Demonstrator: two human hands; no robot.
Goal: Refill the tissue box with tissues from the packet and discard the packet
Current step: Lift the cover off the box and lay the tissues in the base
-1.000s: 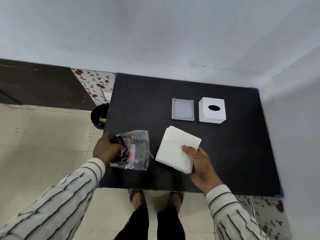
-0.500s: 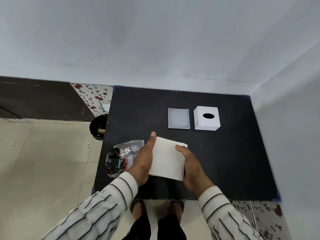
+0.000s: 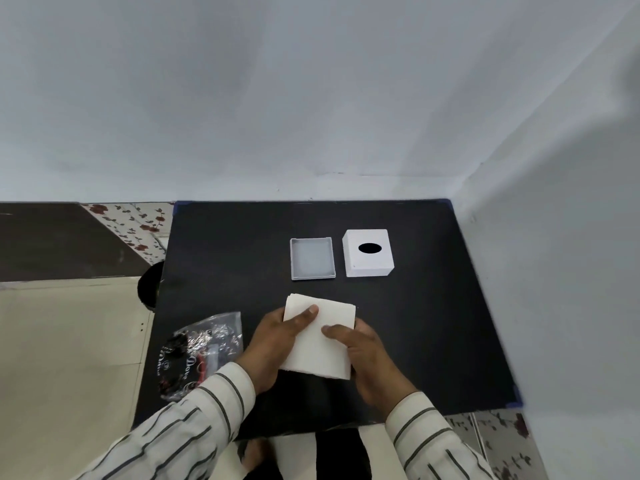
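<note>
Gripping tissue stack (image 3: 320, 336) between left hand (image 3: 273, 344) and right hand (image 3: 367, 358), thumbs on top

Pale grey-blue wall (image 3: 311, 98) fills the upper half, plain, evenly lit, with a second wall (image 3: 571, 271) meeting it at the right to form a corner. Black matte tabletop (image 3: 433, 323) pushed into that corner; blue tape at its far corners and near right corner. Left of the tabletop: cream floor tiles (image 3: 69, 358), a dark brown panel (image 3: 52, 240), and a strip of white tiling with red flowers (image 3: 135, 220). More flowered tile (image 3: 498, 441) shows below the near right corner.
</note>
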